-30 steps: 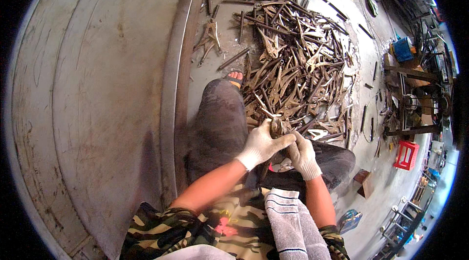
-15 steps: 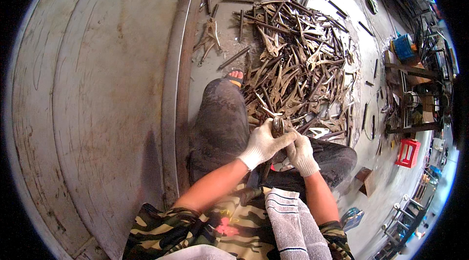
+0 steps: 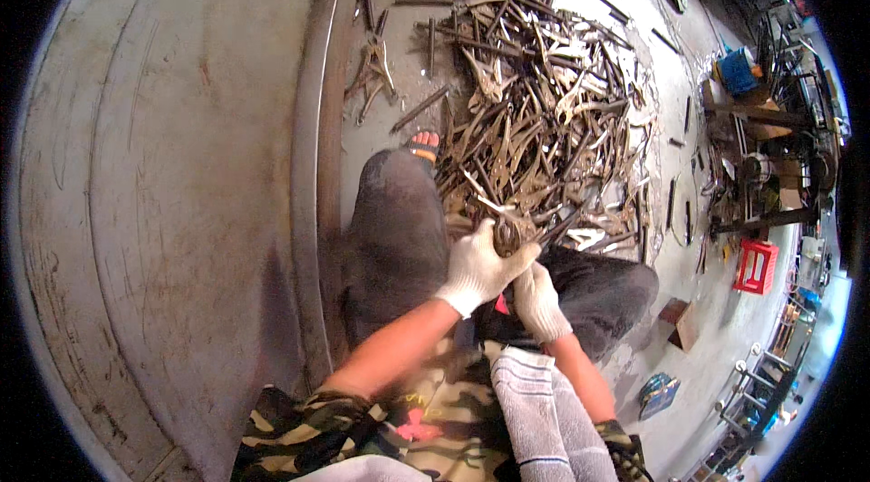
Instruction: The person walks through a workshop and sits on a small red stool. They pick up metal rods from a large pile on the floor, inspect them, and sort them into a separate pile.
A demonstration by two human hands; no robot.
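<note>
Both hands wear off-white knit gloves and are together between my knees. My left hand [image 3: 482, 270] is closed around dark metal locking pliers [image 3: 507, 234], whose rounded jaw end sticks out past the fingers. Just below it and to the right, my right hand [image 3: 538, 303] is closed at the handle end of the same pliers; its fingertips are partly hidden. Beyond the hands spreads a large heap of loose locking pliers [image 3: 517, 142] and metal handle pieces on the floor.
A big metal plate with a raised edge [image 3: 313, 120] stands along my left. Single dark rods [image 3: 420, 109] lie around the heap. To the right are a red plastic stool [image 3: 755, 266], a brown block [image 3: 678, 321], a blue container [image 3: 739, 71] and a cluttered bench [image 3: 761, 219].
My right hand has slid down and slightly left along the pliers, toward the handle end. My left hand keeps its hold. The whole view has shifted a little.
</note>
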